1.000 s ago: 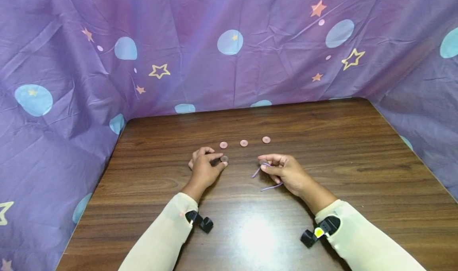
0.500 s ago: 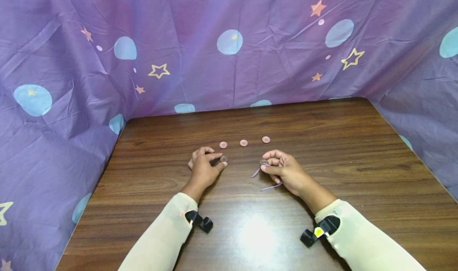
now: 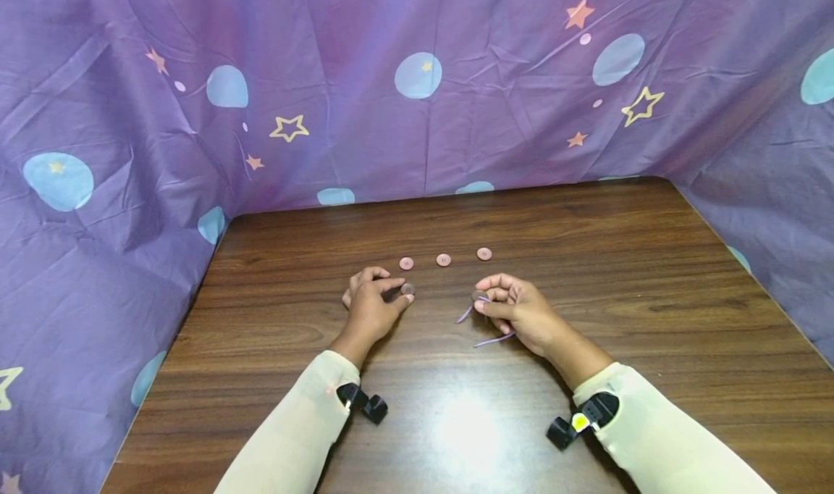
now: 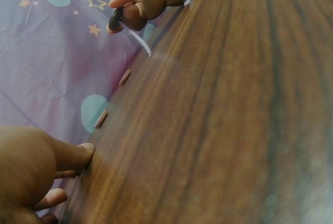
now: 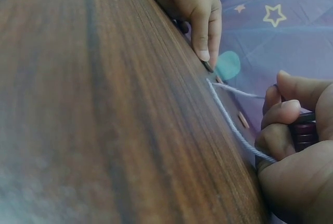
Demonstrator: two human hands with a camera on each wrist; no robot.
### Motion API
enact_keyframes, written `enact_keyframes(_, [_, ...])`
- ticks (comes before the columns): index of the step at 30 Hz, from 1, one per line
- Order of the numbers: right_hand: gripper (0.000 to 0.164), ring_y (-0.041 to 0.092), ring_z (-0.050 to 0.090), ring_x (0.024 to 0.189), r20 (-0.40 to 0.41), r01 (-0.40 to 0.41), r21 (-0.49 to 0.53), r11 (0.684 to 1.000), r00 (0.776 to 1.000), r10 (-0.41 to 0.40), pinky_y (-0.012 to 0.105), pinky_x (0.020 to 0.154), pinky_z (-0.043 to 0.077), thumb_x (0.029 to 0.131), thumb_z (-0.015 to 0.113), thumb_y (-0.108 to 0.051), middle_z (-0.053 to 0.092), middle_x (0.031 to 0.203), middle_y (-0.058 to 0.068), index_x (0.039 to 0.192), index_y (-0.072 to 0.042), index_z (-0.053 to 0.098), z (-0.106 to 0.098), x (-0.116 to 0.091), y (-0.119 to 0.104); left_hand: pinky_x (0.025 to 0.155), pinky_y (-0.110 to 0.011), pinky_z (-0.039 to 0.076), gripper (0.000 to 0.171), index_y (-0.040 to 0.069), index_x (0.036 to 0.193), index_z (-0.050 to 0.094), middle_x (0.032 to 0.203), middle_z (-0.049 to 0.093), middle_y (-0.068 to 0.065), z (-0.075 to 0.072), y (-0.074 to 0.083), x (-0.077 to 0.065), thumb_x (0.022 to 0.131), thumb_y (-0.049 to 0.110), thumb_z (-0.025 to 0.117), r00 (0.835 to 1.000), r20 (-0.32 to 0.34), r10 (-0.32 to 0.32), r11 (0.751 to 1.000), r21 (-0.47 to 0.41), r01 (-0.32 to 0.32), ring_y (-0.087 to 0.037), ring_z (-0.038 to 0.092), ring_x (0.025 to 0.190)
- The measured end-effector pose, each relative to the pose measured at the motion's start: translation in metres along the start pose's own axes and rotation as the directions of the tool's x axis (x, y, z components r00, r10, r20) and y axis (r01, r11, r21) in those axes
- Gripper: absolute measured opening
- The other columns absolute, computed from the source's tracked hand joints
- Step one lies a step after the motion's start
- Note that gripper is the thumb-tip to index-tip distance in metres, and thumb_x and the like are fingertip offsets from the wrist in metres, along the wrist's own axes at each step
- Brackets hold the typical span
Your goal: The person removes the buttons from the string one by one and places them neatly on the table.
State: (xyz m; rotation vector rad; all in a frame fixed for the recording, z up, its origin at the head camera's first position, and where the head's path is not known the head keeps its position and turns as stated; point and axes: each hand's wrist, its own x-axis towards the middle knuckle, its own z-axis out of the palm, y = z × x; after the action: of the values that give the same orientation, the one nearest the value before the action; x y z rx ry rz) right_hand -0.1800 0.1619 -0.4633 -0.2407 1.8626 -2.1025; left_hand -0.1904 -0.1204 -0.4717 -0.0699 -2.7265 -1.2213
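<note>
On the wooden table, my left hand point(image 3: 374, 303) pinches a brown button point(image 3: 407, 289) by its edges between thumb and index finger. My right hand point(image 3: 526, 314) holds another brown button point(image 3: 479, 296) at its fingertips, a little above the table. A thin purple cord point(image 3: 495, 340) comes out of that hand in two lengths; in the right wrist view the cord point(image 5: 229, 122) forms a loop in front of the fingers. Several dark round pieces point(image 5: 305, 135), stacked like buttons, sit inside the curled right fingers. The left hand's button is mostly hidden in the left wrist view.
Three pink buttons, a left one point(image 3: 407, 263), a middle one point(image 3: 444, 260) and a right one point(image 3: 484, 253), lie in a row beyond the hands. Purple star-printed cloth point(image 3: 365, 153) hangs behind the brown table point(image 3: 274, 414), which shows a bright glare in front.
My right index finger has drawn back from the front of its button, showing more of the fingers behind. The left hand stays at its button.
</note>
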Motion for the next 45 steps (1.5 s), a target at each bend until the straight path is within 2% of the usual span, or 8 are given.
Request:
enact_keyframes(13, [0.034,0.003,0.045,0.052,-0.007,-0.016,-0.024,1.0,1.0,0.016,0.015,0.047,0.039,0.098,0.069,0.008,0.072,0.085,-0.008,0.13,0.01,0.058,-0.0001,0.0009,-0.0001,0.118,-0.066,0.025,0.035,0.011,0.121,0.084,0.135,0.065,-0.011,0.0002,-0.001,0.0004,0.088,0.022,0.091,1.0,-0.005,0.0,1.0,0.003,0.0,-0.04,0.046,0.143])
enact_keyframes(23, [0.029,0.003,0.047,0.052,0.01,-0.003,0.0,1.0,1.0,0.003,0.016,0.046,0.04,0.095,0.071,0.011,0.073,0.084,-0.009,0.115,-0.005,0.058,-0.0022,0.0013,0.002,0.118,-0.066,0.027,0.038,0.012,0.122,0.083,0.134,0.067,-0.012,-0.001,0.0008,0.0001,0.086,0.021,0.093,1.0,-0.016,-0.006,1.0,0.001,0.006,-0.04,0.048,0.144])
enact_keyframes(34, [0.027,0.002,0.05,0.053,0.015,0.008,-0.03,1.0,1.0,-0.007,0.016,0.046,0.041,0.094,0.072,0.011,0.076,0.084,-0.009,0.114,-0.005,0.062,-0.0025,0.0006,0.0036,0.12,-0.065,0.028,0.044,0.013,0.127,0.081,0.135,0.068,-0.013,-0.0016,0.0016,0.0,0.086,0.024,0.093,0.999,-0.024,-0.041,0.999,-0.028,0.04,-0.039,0.053,0.139])
enact_keyframes(45, [0.028,0.002,0.061,0.062,0.01,0.041,-0.04,0.998,0.999,-0.041,0.015,0.046,0.04,0.093,0.073,0.012,0.085,0.098,-0.01,0.108,-0.012,0.074,-0.002,-0.0016,0.0018,0.122,-0.062,0.027,0.049,0.012,0.129,0.079,0.139,0.066,-0.013,-0.0019,0.0017,0.0004,0.085,0.027,0.093,0.994,-0.051,-0.095,0.99,-0.114,0.089,-0.037,0.054,0.137])
